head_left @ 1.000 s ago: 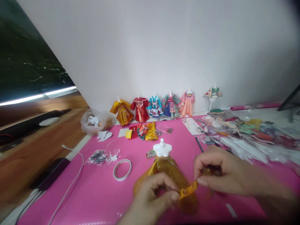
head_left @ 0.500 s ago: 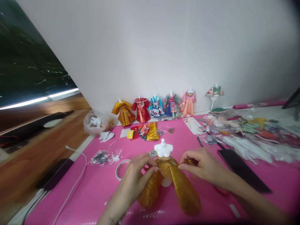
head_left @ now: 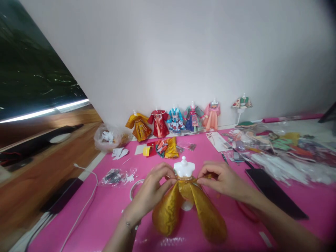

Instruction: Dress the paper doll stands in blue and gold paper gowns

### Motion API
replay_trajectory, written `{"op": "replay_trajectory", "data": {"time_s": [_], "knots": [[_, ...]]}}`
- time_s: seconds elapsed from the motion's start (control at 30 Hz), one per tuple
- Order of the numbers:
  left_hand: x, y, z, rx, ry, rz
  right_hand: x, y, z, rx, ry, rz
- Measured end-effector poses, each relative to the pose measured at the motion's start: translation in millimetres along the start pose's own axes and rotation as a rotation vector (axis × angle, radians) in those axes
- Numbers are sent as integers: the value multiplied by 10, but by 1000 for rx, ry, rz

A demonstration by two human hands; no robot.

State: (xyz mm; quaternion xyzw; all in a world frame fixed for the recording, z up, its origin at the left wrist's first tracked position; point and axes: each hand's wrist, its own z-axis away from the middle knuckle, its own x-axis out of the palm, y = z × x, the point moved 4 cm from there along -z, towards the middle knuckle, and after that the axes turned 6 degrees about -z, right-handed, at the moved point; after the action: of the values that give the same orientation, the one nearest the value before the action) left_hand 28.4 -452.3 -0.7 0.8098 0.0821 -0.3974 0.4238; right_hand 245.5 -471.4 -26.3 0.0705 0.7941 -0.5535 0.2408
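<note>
A small white mannequin bust (head_left: 184, 168) stands upright on the pink mat in front of me. Around its lower chest hangs a gold satin doll garment (head_left: 210, 217), its two long panels spreading downward and its top edge trimmed with what look like beads. My left hand (head_left: 154, 185) pinches the top edge of the cloth on the left side. On the other side my right hand (head_left: 220, 178) pinches that edge between thumb and finger, with some gold fabric showing inside its curled fingers. Behind my left hand lies a white tape roll (head_left: 132, 190), partly covered.
Dressed miniature busts, including a red one (head_left: 158, 124), line the wall. Bagged doll clothes (head_left: 283, 147) and a black flat object (head_left: 275, 192) lie at right. A plastic bag (head_left: 98, 140), small packets (head_left: 115, 176) and a white cable (head_left: 89, 196) are at left.
Both hands have risen slightly, and the right one has moved a little inward. The garment's top edge is drawn out sideways more, and its left panel shows more fully.
</note>
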Motion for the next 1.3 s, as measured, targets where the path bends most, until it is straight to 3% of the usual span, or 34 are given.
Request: {"op": "replay_trajectory", "data": {"time_s": [0.37,0.77,1.13,1.3], "knots": [[31,-204,-151,56,-6,40,60,217,-198,22,-33,-403],[44,-297,-310,28,28,122,134,482,-467,93,-5,-654],[60,-437,-308,101,53,155,259,634,-370,98,130,-955],[55,-392,-298,99,60,158,341,615,-335,159,103,-1070]]}}
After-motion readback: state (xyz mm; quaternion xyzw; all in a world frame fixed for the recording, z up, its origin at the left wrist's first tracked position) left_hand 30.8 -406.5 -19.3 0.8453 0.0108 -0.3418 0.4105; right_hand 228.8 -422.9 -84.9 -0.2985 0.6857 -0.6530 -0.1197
